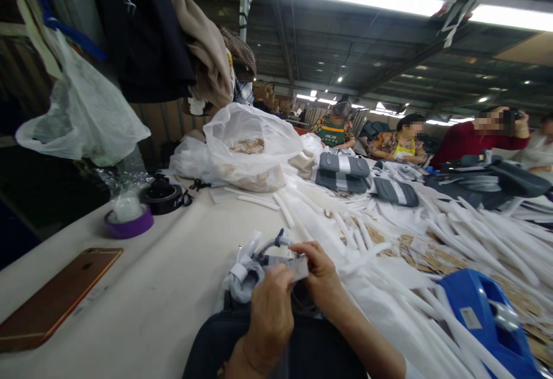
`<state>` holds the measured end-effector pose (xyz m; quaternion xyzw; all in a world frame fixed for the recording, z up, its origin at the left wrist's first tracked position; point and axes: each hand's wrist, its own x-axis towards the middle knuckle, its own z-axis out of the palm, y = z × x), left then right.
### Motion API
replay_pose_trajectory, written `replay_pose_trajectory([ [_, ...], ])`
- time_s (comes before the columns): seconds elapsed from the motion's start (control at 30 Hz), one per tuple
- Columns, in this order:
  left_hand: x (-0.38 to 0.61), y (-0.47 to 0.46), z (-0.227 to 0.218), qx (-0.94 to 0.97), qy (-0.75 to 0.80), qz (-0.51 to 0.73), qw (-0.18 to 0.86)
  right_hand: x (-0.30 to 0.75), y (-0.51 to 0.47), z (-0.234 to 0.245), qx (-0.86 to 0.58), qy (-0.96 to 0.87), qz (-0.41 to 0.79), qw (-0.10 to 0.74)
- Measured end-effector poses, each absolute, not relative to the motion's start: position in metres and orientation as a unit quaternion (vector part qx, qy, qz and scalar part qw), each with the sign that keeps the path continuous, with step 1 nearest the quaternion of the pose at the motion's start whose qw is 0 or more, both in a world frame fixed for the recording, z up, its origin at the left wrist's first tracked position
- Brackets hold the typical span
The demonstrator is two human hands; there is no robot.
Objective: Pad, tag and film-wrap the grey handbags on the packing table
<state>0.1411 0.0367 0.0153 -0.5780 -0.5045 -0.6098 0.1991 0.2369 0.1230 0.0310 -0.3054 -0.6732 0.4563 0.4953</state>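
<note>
In the head view my left hand (pixel 271 309) and my right hand (pixel 318 272) meet just above a dark bag (pixel 326 347) at the bottom centre. Both are closed, pinching a small translucent plastic piece (pixel 301 266) between their fingertips. Its exact kind does not show. Just beyond my fingers rises a dark curved handle (pixel 273 245), partly wrapped in pale material. To the left of my left hand sits a grey bundled strap (pixel 243 282) with a white band round it. My left hand and wrist hide part of the bag.
At left lie a phone (pixel 60 295), a purple tape roll (pixel 129 222) and a black tape roll (pixel 164 196). Behind stands a plastic sack (pixel 248 160) of brown pieces. White foam strips (pixel 488 235) and a blue tape dispenser (pixel 479 310) are at right. Several people work beyond dark cases (pixel 343 166).
</note>
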Motion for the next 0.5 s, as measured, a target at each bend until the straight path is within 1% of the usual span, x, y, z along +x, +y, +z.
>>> replay_pose_trajectory([
  [0.03, 0.142, 0.032, 0.016, -0.616, -0.482, -0.583, 0.219, 0.238, 0.125, 0.027, -0.29, -0.689, 0.44, 0.498],
  [0.1, 0.142, 0.024, 0.021, -0.675, -0.447, -0.553, 0.195, 0.241, 0.129, 0.022, -0.288, -0.687, 0.438, 0.503],
  [0.17, 0.135, 0.021, 0.027, -0.676, -0.463, -0.563, 0.109, 0.244, 0.132, 0.019, -0.303, -0.68, 0.442, 0.5],
  [0.23, 0.123, 0.027, 0.036, -0.616, -0.52, -0.591, 0.029, 0.247, 0.133, 0.017, -0.313, -0.675, 0.445, 0.499],
  [0.3, 0.11, 0.043, 0.043, -0.587, -0.566, -0.579, -0.006, 0.248, 0.134, 0.015, -0.312, -0.673, 0.446, 0.501],
  [0.33, 0.104, 0.054, 0.045, -0.609, -0.58, -0.541, -0.013, 0.248, 0.134, 0.014, -0.308, -0.674, 0.446, 0.502],
  [0.43, 0.095, 0.087, 0.048, -0.719, -0.591, -0.362, -0.044, 0.246, 0.134, 0.013, -0.283, -0.693, 0.432, 0.504],
  [0.5, 0.095, 0.101, 0.048, -0.754, -0.585, -0.293, -0.065, 0.246, 0.131, 0.015, -0.267, -0.712, 0.409, 0.504],
])
